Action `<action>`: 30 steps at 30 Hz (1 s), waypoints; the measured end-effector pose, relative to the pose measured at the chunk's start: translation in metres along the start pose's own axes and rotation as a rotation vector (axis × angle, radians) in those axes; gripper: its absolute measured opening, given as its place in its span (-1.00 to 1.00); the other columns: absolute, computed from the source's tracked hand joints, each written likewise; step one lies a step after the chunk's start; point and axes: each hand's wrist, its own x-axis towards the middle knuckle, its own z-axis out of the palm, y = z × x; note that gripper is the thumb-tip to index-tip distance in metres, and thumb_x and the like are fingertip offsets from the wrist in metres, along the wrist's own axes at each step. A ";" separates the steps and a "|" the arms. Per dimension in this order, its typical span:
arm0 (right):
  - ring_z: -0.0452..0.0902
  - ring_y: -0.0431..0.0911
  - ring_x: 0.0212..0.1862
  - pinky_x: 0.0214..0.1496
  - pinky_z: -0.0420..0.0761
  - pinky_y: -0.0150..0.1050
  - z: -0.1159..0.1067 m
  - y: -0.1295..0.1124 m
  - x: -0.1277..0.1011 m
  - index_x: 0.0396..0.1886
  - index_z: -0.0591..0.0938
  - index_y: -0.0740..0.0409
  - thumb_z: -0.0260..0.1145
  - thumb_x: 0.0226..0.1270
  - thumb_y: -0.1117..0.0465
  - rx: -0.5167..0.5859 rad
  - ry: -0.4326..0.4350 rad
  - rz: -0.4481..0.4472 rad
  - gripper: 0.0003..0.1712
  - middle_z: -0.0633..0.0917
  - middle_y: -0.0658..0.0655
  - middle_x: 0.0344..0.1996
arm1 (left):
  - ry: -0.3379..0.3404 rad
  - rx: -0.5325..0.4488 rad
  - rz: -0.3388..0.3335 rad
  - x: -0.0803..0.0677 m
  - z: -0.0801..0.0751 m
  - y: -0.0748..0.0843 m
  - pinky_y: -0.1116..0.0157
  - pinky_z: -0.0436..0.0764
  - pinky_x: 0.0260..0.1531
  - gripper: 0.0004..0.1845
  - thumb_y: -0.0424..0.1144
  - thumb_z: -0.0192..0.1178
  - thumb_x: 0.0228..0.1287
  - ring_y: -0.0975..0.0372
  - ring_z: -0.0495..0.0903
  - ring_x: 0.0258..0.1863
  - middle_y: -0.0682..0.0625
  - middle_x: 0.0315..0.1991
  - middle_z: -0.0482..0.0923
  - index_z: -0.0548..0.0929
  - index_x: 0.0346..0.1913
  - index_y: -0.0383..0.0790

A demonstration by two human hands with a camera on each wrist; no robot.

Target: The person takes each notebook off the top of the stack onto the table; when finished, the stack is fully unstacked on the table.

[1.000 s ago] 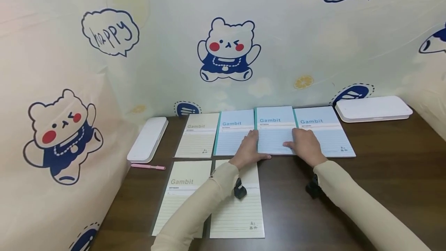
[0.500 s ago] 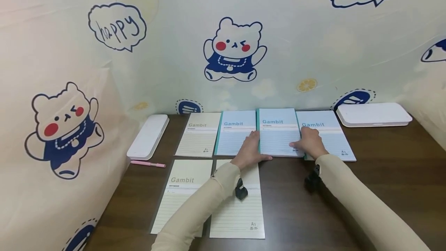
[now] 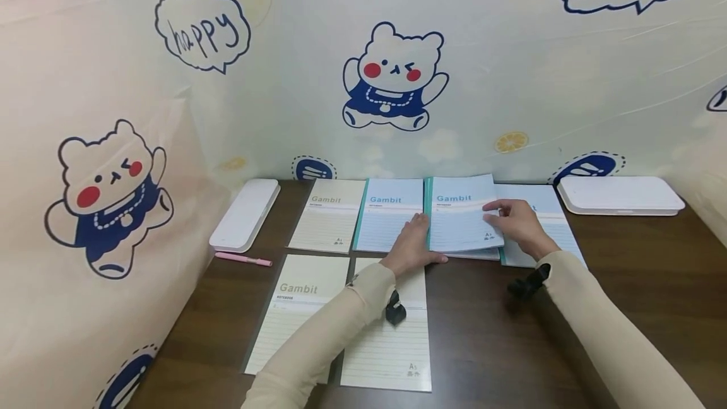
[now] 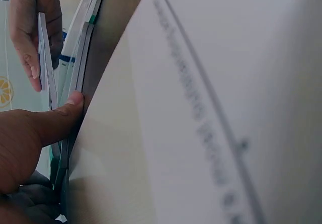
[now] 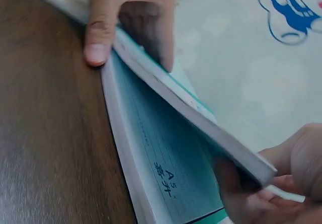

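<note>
A blue-covered notebook (image 3: 461, 223) is raised at its right side, its teal spine staying low on the left. My right hand (image 3: 521, 225) pinches its right edge between thumb and fingers. Beneath it lies a second blue notebook (image 5: 146, 158), with a wedge-shaped gap between the two in the right wrist view. My left hand (image 3: 411, 245) is at the spine side, its fingers along the spine and its straight thumb (image 4: 63, 121) against the front edges near the corner. Another blue notebook (image 3: 392, 223) lies to the left, partly covered by that hand.
Right of the pair lies a blue notebook (image 3: 556, 223) under my right hand. Cream notebooks lie back left (image 3: 326, 219) and in front (image 3: 298, 308), one cream notebook (image 3: 392, 358) under my left forearm. White cases (image 3: 244, 216) (image 3: 619, 195) flank the row; a pink pen (image 3: 243, 259) lies left.
My right hand has moved right and raised the right edge of the top blue notebook, uncovering the one beneath. The rightmost notebook shifted slightly toward me. My left hand stays at the spine.
</note>
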 end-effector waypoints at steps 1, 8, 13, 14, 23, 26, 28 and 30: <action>0.20 0.09 -0.03 -0.23 0.32 -0.22 0.000 0.001 0.001 0.07 0.51 0.19 0.19 0.27 0.15 0.031 0.011 0.002 -0.61 0.36 0.28 -0.08 | -0.001 0.004 -0.002 0.000 0.000 0.001 0.24 -0.03 0.31 0.09 0.09 0.39 -0.15 0.09 -0.07 0.38 -0.20 0.37 0.02 0.06 0.35 -0.40; 0.14 0.14 0.13 0.16 0.23 0.03 -0.007 0.010 -0.007 0.14 0.46 0.21 0.17 0.27 0.23 0.155 0.116 0.010 -0.57 0.30 0.30 0.20 | -0.031 0.017 0.008 0.000 0.000 0.002 0.22 -0.02 0.31 0.05 0.12 0.36 -0.13 0.10 -0.07 0.38 -0.20 0.37 0.02 0.11 0.34 -0.37; 0.15 0.13 0.12 0.10 0.26 -0.02 -0.027 0.019 -0.042 0.17 0.44 0.22 0.17 0.28 0.12 0.157 0.157 -0.004 -0.51 0.30 0.30 0.21 | -0.031 0.039 0.019 0.001 -0.003 -0.002 0.22 0.01 0.30 -0.02 0.16 0.30 -0.06 0.12 -0.06 0.38 -0.18 0.37 0.04 0.16 0.33 -0.35; 0.16 0.11 0.11 0.07 0.29 -0.07 -0.030 0.021 -0.052 0.17 0.44 0.22 0.17 0.28 0.09 0.157 0.156 -0.005 -0.50 0.30 0.30 0.21 | -0.028 0.043 0.018 0.001 -0.003 -0.002 0.21 0.02 0.30 -0.03 0.16 0.29 -0.05 0.12 -0.05 0.37 -0.18 0.37 0.04 0.16 0.32 -0.35; 0.34 -0.13 -0.11 -0.25 0.44 -0.39 -0.014 0.042 -0.153 0.15 0.47 0.16 0.21 0.23 -0.02 0.174 0.162 0.048 -0.45 0.40 0.23 0.11 | -0.012 0.052 0.047 0.001 -0.006 -0.006 0.17 0.05 0.29 -0.04 0.17 0.25 -0.01 0.08 -0.04 0.37 -0.23 0.36 0.04 0.15 0.32 -0.38; 0.39 -0.24 -0.17 -0.32 0.48 -0.43 0.000 0.044 -0.178 0.13 0.49 0.15 0.25 0.20 0.04 0.209 0.129 0.074 -0.49 0.42 0.21 0.13 | -0.016 0.044 0.049 0.001 -0.006 -0.006 0.17 0.03 0.29 -0.05 0.15 0.25 0.01 0.08 -0.05 0.37 -0.22 0.36 0.04 0.15 0.32 -0.39; 0.40 -0.25 -0.16 -0.28 0.47 -0.45 0.007 0.043 -0.191 0.13 0.49 0.12 0.26 0.19 0.05 0.222 0.086 0.105 -0.49 0.40 0.20 0.17 | -0.024 0.036 0.043 0.000 -0.006 -0.005 0.18 0.01 0.30 -0.06 0.14 0.24 0.02 0.09 -0.06 0.38 -0.21 0.36 0.03 0.13 0.33 -0.39; 0.43 -0.23 -0.16 -0.25 0.47 -0.44 0.013 0.042 -0.200 0.14 0.48 0.10 0.27 0.19 0.08 0.242 0.050 0.133 -0.49 0.39 0.20 0.18 | -0.032 0.032 0.029 0.000 -0.005 -0.005 0.20 0.00 0.30 -0.05 0.15 0.24 0.02 0.10 -0.08 0.38 -0.20 0.37 0.01 0.12 0.33 -0.38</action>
